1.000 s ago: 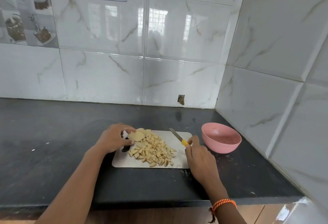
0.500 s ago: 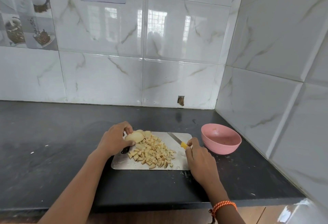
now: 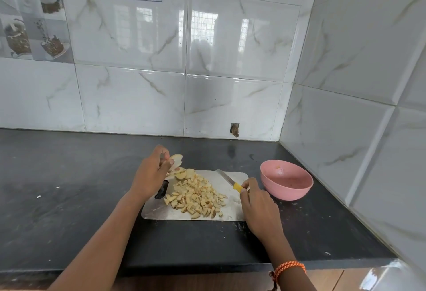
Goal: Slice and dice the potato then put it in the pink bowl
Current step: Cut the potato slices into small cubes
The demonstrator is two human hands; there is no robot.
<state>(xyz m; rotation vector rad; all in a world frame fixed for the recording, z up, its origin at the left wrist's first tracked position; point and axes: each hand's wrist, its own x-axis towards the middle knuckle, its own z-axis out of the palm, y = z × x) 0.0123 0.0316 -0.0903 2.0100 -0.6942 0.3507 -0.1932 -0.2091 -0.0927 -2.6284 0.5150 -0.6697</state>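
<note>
A pile of diced potato [image 3: 197, 195] lies on the steel cutting board [image 3: 232, 212]. A few uncut potato slices [image 3: 184, 173] sit at the pile's far left end. My left hand [image 3: 151, 173] pinches potato slices [image 3: 176, 160] and holds them raised above the board's far left corner. My right hand [image 3: 258, 205] rests on the board's right edge and grips the yellow handle of a knife [image 3: 228, 181], whose blade lies flat on the board and points away to the left. The pink bowl [image 3: 285, 180] stands just right of the board, with only a few specks inside.
The dark countertop [image 3: 69, 198] stretches left of the board. Tiled walls close the corner behind and to the right of the bowl. The counter's front edge runs below my forearms. Small crumbs dot the counter near the board.
My left hand has lifted potato slices off the board, up and away from the pile. My right hand and the knife have stayed nearly still.
</note>
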